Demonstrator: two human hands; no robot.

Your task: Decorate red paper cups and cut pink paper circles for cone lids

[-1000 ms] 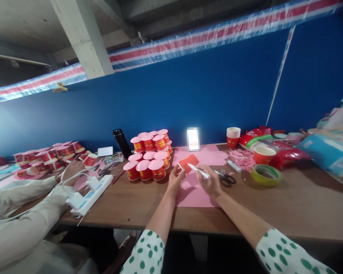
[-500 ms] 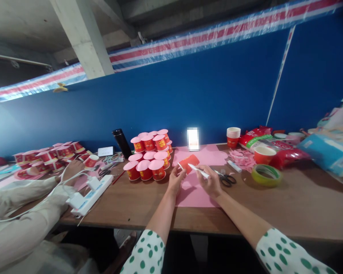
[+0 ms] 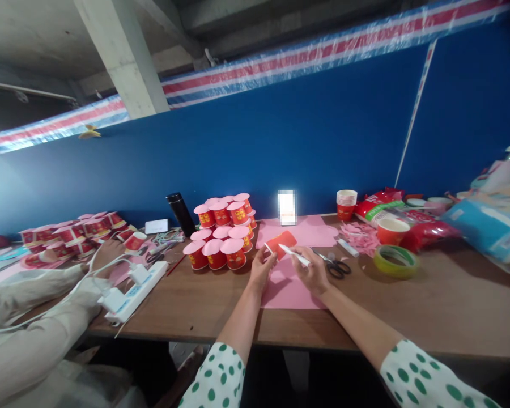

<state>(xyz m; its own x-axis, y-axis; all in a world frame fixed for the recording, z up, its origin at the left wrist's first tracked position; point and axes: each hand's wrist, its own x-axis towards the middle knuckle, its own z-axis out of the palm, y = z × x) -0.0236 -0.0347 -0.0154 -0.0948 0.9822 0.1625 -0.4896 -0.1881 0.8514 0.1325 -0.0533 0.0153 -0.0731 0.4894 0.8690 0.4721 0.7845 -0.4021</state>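
Closed around a red paper cup point(image 3: 287, 242) is my left hand point(image 3: 262, 269); the cup lies on its side in the air, its white rim facing left. My right hand point(image 3: 311, 271) grips a white tube with a pointed tip point(image 3: 295, 256), and that tip is at the cup's side. Whether it touches the cup I cannot tell. Beneath both hands lies a pink paper sheet point(image 3: 291, 292), with more pink paper point(image 3: 310, 231) behind it. Black-handled scissors point(image 3: 338, 269) rest just right of my right hand.
Red cups with pink discs on top point(image 3: 215, 252) are stacked left of my hands. Rightward are green-yellow tape point(image 3: 396, 262), an orange cup point(image 3: 393, 231), a cup stack point(image 3: 346, 205) and pink scraps point(image 3: 361, 237). A power strip point(image 3: 142, 292) and another person's sleeve point(image 3: 38, 334) are far left.
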